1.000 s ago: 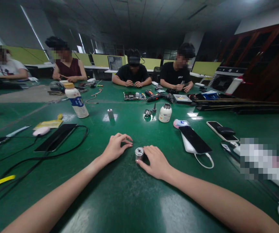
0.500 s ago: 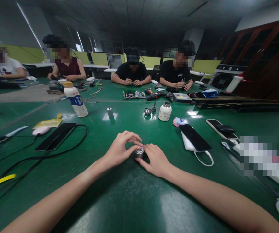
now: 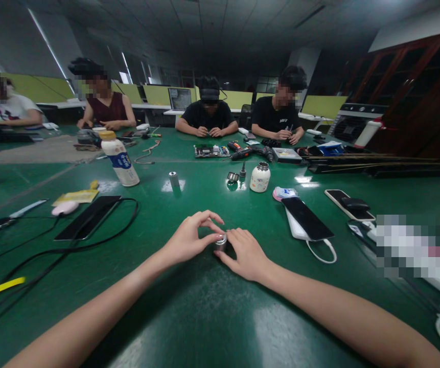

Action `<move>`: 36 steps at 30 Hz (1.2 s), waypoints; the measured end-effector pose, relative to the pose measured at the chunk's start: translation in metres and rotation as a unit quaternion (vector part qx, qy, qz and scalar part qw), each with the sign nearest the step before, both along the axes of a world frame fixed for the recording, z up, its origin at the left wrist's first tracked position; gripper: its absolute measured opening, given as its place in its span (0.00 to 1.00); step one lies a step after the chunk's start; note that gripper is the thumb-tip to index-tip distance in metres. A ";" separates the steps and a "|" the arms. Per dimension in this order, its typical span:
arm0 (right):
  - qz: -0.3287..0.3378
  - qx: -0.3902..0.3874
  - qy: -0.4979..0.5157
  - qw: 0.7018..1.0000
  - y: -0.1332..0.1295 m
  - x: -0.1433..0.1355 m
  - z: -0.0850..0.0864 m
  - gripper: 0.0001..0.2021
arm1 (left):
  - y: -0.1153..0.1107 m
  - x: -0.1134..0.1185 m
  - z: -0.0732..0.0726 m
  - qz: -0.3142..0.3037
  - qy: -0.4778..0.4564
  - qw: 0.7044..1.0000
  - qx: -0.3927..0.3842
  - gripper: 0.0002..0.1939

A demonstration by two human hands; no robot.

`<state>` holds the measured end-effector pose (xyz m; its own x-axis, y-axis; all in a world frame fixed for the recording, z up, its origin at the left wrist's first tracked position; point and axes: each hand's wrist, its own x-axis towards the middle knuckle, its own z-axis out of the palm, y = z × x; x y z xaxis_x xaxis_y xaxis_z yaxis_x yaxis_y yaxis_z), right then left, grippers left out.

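Upright on the green table stands a small silver metal cylinder (image 3: 220, 244), much like a little motor. My right hand (image 3: 246, 254) holds it from the right, with the thumb at its near side and the fingers behind. Over its top, my left hand (image 3: 191, 236) pinches with thumb and a finger, the index finger arched above. Whatever lies between those left fingertips is too small to make out. A similar grey cylinder (image 3: 174, 179) stands farther off to the left.
Ahead are a white jar (image 3: 260, 178), its metal lid (image 3: 232, 177) and a drink bottle (image 3: 121, 161). A tablet with black cables (image 3: 89, 217) lies left; a phone (image 3: 307, 219) on a white power bank lies right. Several people sit across the table behind a circuit board (image 3: 212, 151) and drills (image 3: 242, 152).
My left thumb has shifted slightly over the cylinder's top, covering more of it. My right hand keeps its hold, and the cylinder stays in place.
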<state>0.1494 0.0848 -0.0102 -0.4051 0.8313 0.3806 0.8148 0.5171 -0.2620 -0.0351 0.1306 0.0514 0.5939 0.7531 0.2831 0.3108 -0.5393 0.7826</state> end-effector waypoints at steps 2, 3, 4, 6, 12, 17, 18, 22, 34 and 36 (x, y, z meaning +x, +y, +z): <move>0.001 -0.001 0.004 1.000 0.000 0.000 0.000 0.15 | 0.000 -0.001 0.003 -0.009 0.011 1.000 0.006 0.14; 0.001 -0.001 0.005 1.000 0.000 0.000 0.000 0.15 | 0.000 -0.002 0.004 -0.013 0.017 1.000 0.008 0.15; 0.001 -0.001 0.005 1.000 0.000 0.000 0.000 0.15 | 0.000 -0.002 0.005 -0.018 0.023 1.000 0.008 0.17; 0.000 -0.001 0.005 1.000 -0.001 0.000 0.000 0.14 | 0.001 -0.003 0.005 -0.024 0.028 0.999 0.004 0.18; 0.000 0.001 0.004 1.000 -0.001 0.000 0.001 0.15 | 0.002 -0.002 0.002 -0.031 0.026 0.999 -0.011 0.18; -0.001 0.001 0.002 1.000 -0.001 -0.001 0.001 0.16 | -0.001 -0.002 0.003 0.003 0.084 0.995 0.047 0.18; -0.002 0.001 0.003 1.000 -0.001 -0.001 0.001 0.16 | -0.003 -0.002 0.003 0.011 0.100 0.992 0.069 0.19; -0.001 0.000 0.005 1.000 -0.001 -0.001 -0.001 0.16 | -0.009 -0.003 0.003 0.016 0.155 0.974 0.162 0.20; -0.003 -0.001 -0.006 1.000 0.001 0.000 -0.004 0.17 | -0.022 -0.001 0.019 0.018 0.260 0.937 0.234 0.21; 0.002 0.000 -0.005 1.000 0.001 0.000 -0.004 0.17 | -0.022 0.000 0.017 0.032 0.250 0.937 0.242 0.22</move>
